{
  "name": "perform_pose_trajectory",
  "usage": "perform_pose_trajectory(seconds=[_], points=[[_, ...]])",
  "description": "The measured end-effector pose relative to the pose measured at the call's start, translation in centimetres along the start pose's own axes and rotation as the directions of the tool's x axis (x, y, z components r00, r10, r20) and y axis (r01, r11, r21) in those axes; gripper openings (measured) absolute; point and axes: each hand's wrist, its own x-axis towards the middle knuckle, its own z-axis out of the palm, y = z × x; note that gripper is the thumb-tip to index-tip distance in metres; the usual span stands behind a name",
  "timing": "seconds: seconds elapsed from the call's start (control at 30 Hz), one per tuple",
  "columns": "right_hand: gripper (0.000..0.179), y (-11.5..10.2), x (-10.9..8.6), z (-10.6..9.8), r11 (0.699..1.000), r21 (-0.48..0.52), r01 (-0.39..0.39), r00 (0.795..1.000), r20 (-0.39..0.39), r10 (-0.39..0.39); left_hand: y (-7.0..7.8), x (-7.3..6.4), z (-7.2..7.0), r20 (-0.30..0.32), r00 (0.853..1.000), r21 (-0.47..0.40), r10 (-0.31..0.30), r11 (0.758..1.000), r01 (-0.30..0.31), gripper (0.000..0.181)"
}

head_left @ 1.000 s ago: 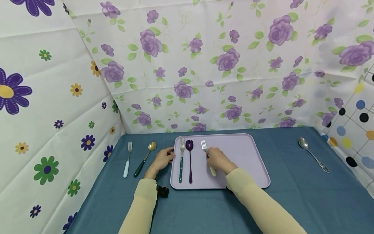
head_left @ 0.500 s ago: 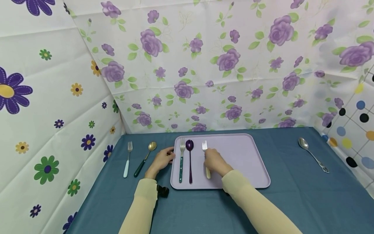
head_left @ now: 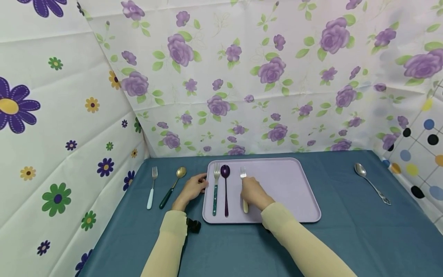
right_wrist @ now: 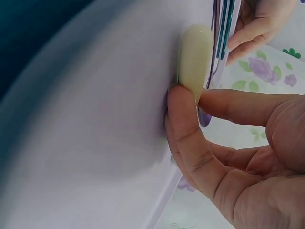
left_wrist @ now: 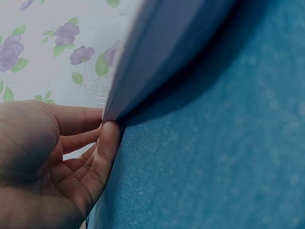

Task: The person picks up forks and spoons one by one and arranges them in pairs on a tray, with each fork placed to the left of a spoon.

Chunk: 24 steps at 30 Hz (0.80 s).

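On the lilac tray [head_left: 283, 184] lies a fork with a cream handle [head_left: 245, 206], its tines pointing to the far side. My right hand [head_left: 255, 191] pinches this fork between thumb and fingers and covers its middle. The cream handle [right_wrist: 196, 57] stands out past the fingertips in the right wrist view. My left hand [head_left: 192, 188] is at the tray's left edge. In the left wrist view its thumb and a finger pinch the tray rim [left_wrist: 110, 112]. Left of the held fork lie a purple spoon [head_left: 226, 192] and a fork with a green handle [head_left: 215, 196], side by side.
Left of the tray, a fork with a pale blue handle [head_left: 150, 194] and a gold spoon with a green handle [head_left: 169, 194] lie on the blue cloth [head_left: 242, 250]. Far right lies a silver spoon [head_left: 372, 184]. Patterned cloth walls [head_left: 242, 84] stand behind and at the sides.
My right hand has shifted slightly left with the cream-handled fork, which has turned from slanted to nearly parallel with the purple spoon. My left hand has stayed at the tray edge.
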Motion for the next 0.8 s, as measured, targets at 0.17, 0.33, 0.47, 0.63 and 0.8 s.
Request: perform_pose_trajectory(seconds=[0.17,0.33,0.47,0.63,0.8], points=[[0.034,0.1,0.1,0.0,1.000,-0.002,0.002,1.000,0.005,-0.002,0.0,0.0,-0.1,0.000,1.000,0.004,-0.006,1.000,0.006,0.048],[0.034,0.1,0.1,0.0,1.000,0.001,0.007,1.000,0.011,-0.007,0.0,0.0,-0.1,0.002,1.000,0.003,-0.010,1.000,0.010,0.048],[0.032,0.1,0.1,-0.2,1.000,-0.002,0.017,1.000,0.005,-0.017,0.0,0.0,0.0,0.005,1.000,-0.005,-0.009,1.000,0.009,0.048],[0.041,0.2,0.0,-0.5,0.999,0.002,0.041,0.999,-0.002,-0.041,0.0,0.0,0.0,0.006,1.000,-0.003,-0.002,1.000,0.002,0.048],[0.043,0.6,-0.2,-1.0,0.998,-0.003,0.062,0.998,0.002,-0.062,-0.1,0.0,0.0,0.006,1.000,-0.003,0.003,1.000,-0.003,0.048]])
